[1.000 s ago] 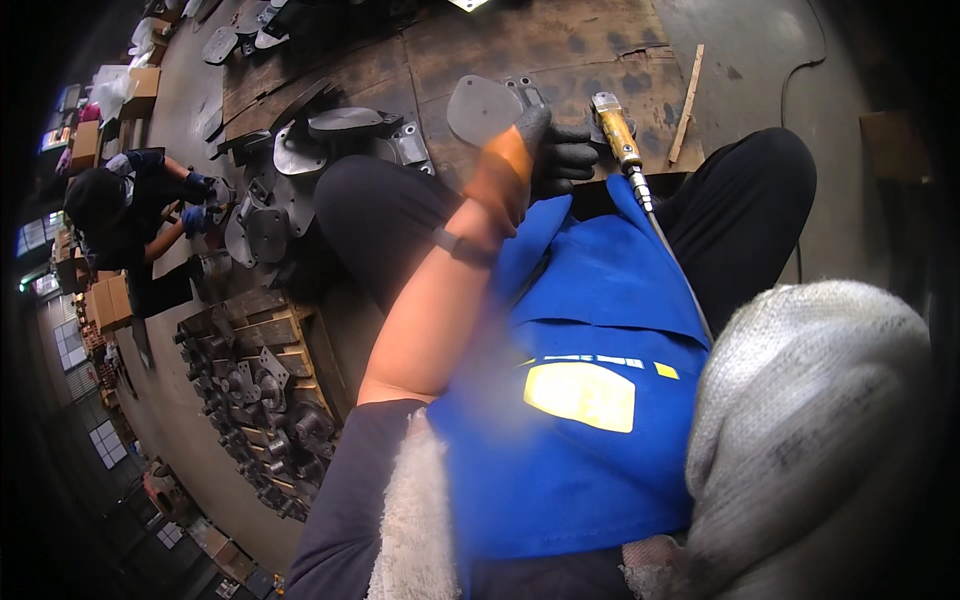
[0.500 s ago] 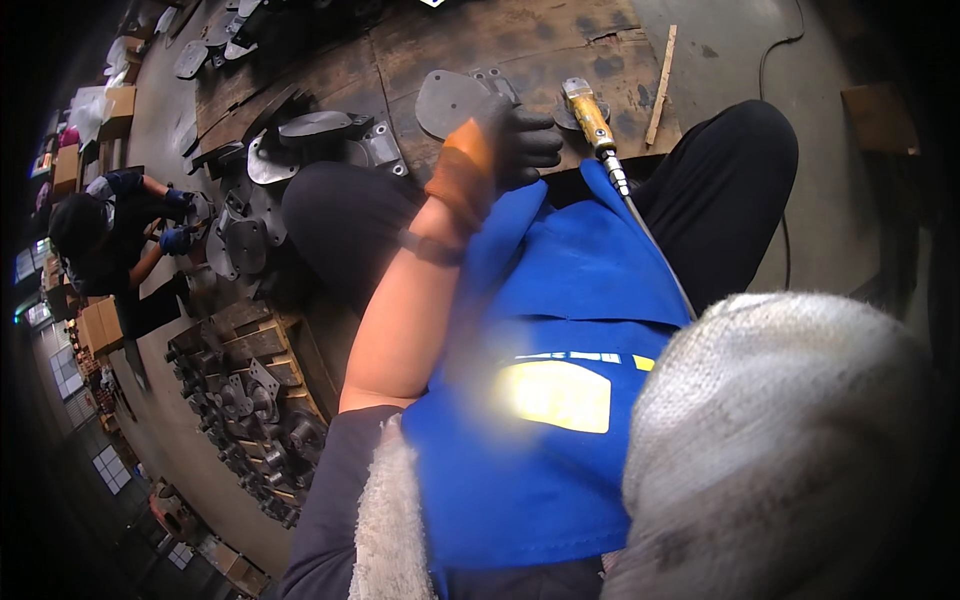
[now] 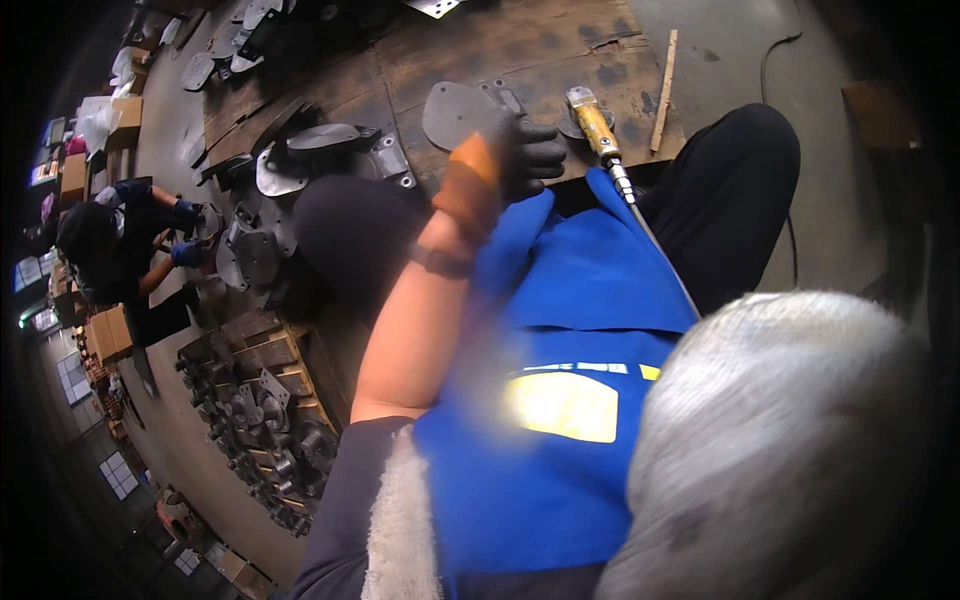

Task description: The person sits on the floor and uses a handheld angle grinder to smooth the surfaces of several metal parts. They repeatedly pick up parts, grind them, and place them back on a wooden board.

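Note:
My left hand [image 3: 528,158], in a black glove with an orange-brown cuff, hangs above my lap by the near edge of a wooden board. Its fingers stretch to the right, slightly bent and open, with no held thing showing. Just beyond it a grey flat metal plate [image 3: 456,116] with a rounded outline lies on the board, partly behind the glove. A yellow air grinder [image 3: 596,126] rests to the right, its hose running back over my blue apron [image 3: 590,290]. My right hand is not seen; a large whitish knitted cloth shape [image 3: 780,430] fills the lower right.
More metal plates and brackets [image 3: 325,140] lie left of my knee. A thin wooden strip [image 3: 664,90] lies at the board's right. A pallet of metal parts [image 3: 265,410] stands lower left. Another person [image 3: 115,240] handles parts at the far left. A cable [image 3: 792,200] runs along the floor.
The whole view has shifted slightly, so things sit a little further right and lower. My left hand stays near the plate, fingers still stretched.

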`<state>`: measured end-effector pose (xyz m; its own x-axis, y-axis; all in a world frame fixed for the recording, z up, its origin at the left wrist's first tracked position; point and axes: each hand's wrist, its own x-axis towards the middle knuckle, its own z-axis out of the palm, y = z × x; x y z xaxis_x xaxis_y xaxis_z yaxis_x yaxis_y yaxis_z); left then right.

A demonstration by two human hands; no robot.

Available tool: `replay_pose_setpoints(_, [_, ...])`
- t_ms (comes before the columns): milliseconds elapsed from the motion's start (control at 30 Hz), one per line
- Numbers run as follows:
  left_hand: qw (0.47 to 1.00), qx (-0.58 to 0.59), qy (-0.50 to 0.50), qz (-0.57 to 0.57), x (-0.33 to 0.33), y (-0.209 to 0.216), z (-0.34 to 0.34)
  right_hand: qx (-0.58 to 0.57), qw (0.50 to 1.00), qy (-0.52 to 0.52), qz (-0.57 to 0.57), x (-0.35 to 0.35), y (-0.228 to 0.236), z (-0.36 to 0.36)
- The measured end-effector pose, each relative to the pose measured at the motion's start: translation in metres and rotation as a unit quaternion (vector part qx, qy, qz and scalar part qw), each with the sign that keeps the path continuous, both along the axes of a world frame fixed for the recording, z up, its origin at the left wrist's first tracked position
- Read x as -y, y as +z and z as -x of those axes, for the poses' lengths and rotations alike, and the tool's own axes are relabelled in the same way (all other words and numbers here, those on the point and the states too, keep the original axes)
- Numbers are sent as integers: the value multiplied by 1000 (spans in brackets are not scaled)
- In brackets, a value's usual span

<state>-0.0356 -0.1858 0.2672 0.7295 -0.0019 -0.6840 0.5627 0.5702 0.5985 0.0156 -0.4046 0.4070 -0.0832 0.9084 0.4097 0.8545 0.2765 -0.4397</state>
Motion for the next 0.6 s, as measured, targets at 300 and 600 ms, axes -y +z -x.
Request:
replay_pose_setpoints(300, [998,28,23,-45,-1,11,24,-13,1000,14,-8,-2,-7,1])
replay_pose_setpoints(600, [999,8,2,-43,2,1,7,-4,1000,2,0,4,-3,2])
